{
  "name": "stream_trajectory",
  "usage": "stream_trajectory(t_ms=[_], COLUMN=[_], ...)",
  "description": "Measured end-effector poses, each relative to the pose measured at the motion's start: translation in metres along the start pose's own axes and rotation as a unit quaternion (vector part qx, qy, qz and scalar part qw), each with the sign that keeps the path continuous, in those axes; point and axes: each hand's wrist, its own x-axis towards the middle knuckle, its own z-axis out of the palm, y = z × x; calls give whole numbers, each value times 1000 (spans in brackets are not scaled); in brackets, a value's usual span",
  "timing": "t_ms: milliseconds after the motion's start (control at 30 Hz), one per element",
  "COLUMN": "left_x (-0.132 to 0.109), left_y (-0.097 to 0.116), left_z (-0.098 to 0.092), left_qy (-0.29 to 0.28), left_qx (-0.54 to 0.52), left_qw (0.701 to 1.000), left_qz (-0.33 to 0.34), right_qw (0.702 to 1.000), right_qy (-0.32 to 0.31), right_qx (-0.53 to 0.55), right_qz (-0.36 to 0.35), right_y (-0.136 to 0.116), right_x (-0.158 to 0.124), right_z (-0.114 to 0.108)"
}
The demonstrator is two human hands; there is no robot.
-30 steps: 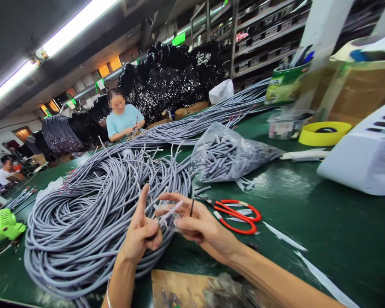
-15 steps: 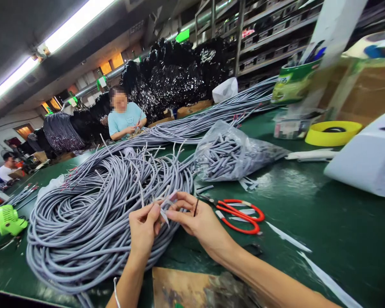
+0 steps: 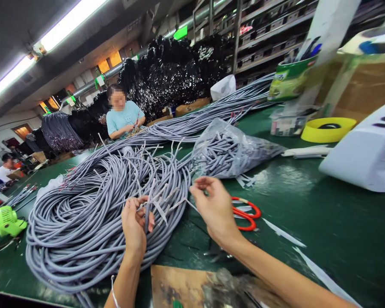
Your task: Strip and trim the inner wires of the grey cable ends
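Note:
A large coil of grey cables [image 3: 93, 214] lies on the green table [image 3: 308, 222] in front of me. My left hand [image 3: 134, 224] is closed around a grey cable end [image 3: 149, 205] at the coil's near edge. My right hand [image 3: 213, 207] has lifted toward a clear plastic bag of short grey sleeves [image 3: 231, 149], its fingertips pinched together; what they hold is too small to make out. Red-handled scissors [image 3: 247, 214] lie just right of my right hand, partly hidden by it.
A white machine housing [image 3: 362, 154] stands at the right, a yellow tape roll [image 3: 327, 128] and green can [image 3: 287, 79] behind it. A green mini fan [image 3: 8, 220] sits far left. A person in a light blue shirt [image 3: 123, 119] works across the table. Cardboard [image 3: 176, 288] lies near me.
My right hand has pulled away from the left and moved up and right toward the plastic bag. My left hand has kept the cable end and shifted slightly left.

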Motion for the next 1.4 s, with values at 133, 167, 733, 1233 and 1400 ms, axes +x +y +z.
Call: stream_trajectory(t_ms=[133,167,733,1233,1400], left_x=[-4,-6,-5,-5,-1], left_y=[-5,-8,1,5,2], left_z=[0,-1,-20,-15,-17], left_qy=[-22,-27,-135,-184,-174], left_qx=[43,63,331,170,81], left_qw=[998,996,842,962,977], left_qz=[40,58,403,110,88], right_qw=[979,972,867,922,946], right_qy=[-62,-103,-199,-243,-163], right_qx=[-97,-127,-145,-215,-219], right_qz=[-166,-169,-433,-213,-173], right_y=[-14,-15,-21,10,-2], right_x=[-24,-28,-20,-1,20], right_z=[-4,-3,-4,1,-11])
